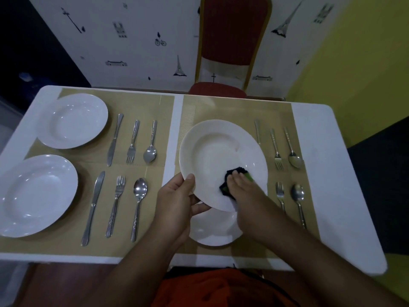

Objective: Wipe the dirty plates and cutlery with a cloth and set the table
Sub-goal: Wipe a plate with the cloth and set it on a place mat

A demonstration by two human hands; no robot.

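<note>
My left hand [177, 202] grips the near-left rim of a white deep plate [217, 149], holding it tilted above the right placemat. My right hand [245, 191] presses a dark cloth with a green edge [232, 176] against the plate's lower inner side. A second white plate [214, 231] lies on the mat beneath, partly hidden by the raised plate and my hands. A knife [257, 131], fork [276, 149] and spoon [293, 149] lie at the far right. Nearer lie another fork [280, 194] and spoon [298, 200].
On the left placemats [137, 103] sit two white plates [73, 120] [37, 193], each with a knife, fork and spoon to its right. A red chair [230, 41] stands behind the white table [321, 173]. The table's right side is bare.
</note>
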